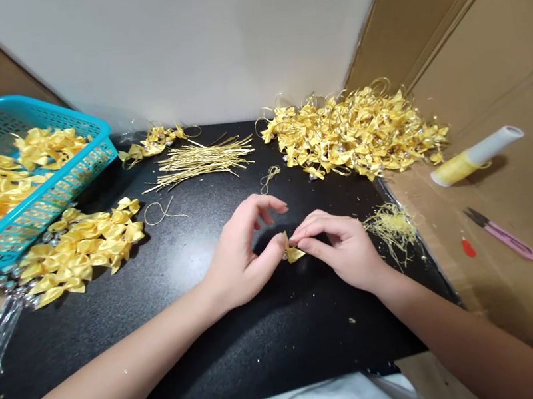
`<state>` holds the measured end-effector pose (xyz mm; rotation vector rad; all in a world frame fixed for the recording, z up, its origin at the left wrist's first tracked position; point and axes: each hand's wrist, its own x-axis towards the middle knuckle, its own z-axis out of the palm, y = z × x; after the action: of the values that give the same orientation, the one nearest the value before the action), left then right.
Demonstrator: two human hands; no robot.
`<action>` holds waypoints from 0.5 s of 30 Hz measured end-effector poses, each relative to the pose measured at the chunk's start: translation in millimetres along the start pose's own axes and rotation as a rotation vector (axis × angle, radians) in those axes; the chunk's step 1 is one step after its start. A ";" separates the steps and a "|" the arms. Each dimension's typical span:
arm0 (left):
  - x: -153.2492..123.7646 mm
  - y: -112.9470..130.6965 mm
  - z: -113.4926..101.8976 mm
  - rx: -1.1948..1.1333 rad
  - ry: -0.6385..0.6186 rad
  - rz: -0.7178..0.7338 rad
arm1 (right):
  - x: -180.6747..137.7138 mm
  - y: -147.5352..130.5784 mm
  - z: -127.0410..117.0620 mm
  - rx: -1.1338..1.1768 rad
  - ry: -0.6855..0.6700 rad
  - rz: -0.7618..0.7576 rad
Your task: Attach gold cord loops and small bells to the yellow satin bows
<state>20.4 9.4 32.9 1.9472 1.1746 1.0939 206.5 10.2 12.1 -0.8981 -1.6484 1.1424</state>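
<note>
A small yellow ribbon bow (296, 255) is low over the black table, between my two hands. The thumb and fingers of my right hand (342, 245) pinch together at its right side, shut on it. My left hand (247, 250) is on the other side, its thumb tip against the bow's left edge. The left index finger arches above, with a gap between it and the thumb. A small shiny bead or bell shows by the left thumb, partly hidden. Any thread between the fingertips is too fine to make out.
A blue basket (106, 127) of yellow bows stands left, with loose bows (87, 248) before it. Gold ties (204, 160) lie at the back. Finished-looking bows (351, 132) are heaped back right, near thread scraps (392, 227), a thread-wound tube (477, 156) and pink snips (502, 234).
</note>
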 end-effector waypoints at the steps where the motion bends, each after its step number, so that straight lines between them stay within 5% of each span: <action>1: 1.0 -4.2 0.6 0.063 -0.065 -0.004 | 0.2 0.5 -1.2 0.021 0.026 0.013; 6: 0.3 -23.3 5.5 0.262 -0.421 0.071 | 0.5 1.6 -5.9 0.112 0.091 0.104; 15: -4.8 -36.5 10.0 0.304 -0.416 0.122 | 5.8 11.2 -11.1 0.230 0.349 0.327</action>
<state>13.3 19.6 -3.1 2.3610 1.0436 0.5429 215.8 22.1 4.8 -1.1681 -1.0903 1.2784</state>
